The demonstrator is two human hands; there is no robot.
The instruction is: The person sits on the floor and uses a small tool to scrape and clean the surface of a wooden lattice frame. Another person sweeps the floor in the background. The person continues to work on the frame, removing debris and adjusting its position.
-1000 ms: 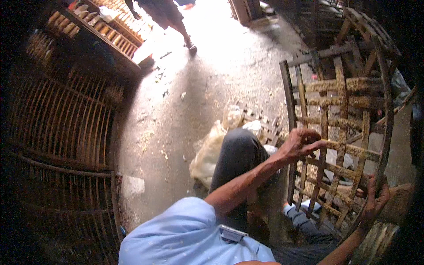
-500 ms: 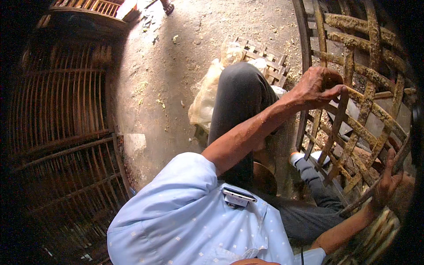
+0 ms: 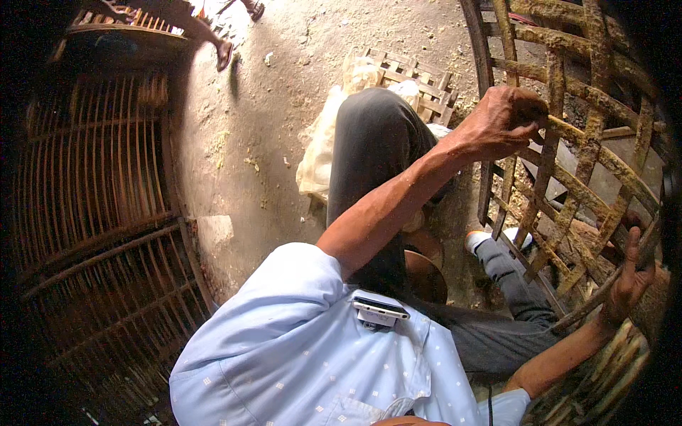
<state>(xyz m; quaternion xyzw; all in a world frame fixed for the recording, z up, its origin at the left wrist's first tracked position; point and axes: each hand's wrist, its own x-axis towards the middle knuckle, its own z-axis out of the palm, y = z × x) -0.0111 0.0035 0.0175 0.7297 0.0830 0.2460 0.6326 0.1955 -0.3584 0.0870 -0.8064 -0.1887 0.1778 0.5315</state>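
Observation:
A large open-weave bamboo basket (image 3: 588, 157), its slats crossing in a lattice, stands on the right side of the head view. My left hand (image 3: 503, 126) is closed on one slat of it, thumb and fingers pinched together near the upper left part of the weave. Lower down, at the curved near rim, my right hand (image 3: 626, 285) grips the basket's edge with the thumb raised along it. The fingers of that hand are partly hidden behind the rim and in shadow.
Pale plastic bags (image 3: 320, 160) and a small slatted piece (image 3: 419, 82) lie beyond my knee. Tall bamboo slat racks (image 3: 99, 177) line the left. At the top left is another person's bare leg (image 3: 213, 42). Chips litter the concrete floor (image 3: 277, 92).
Another person's leg has come into view at the top left. Both my hands keep their holds on the basket, and the whole view has shifted slightly.

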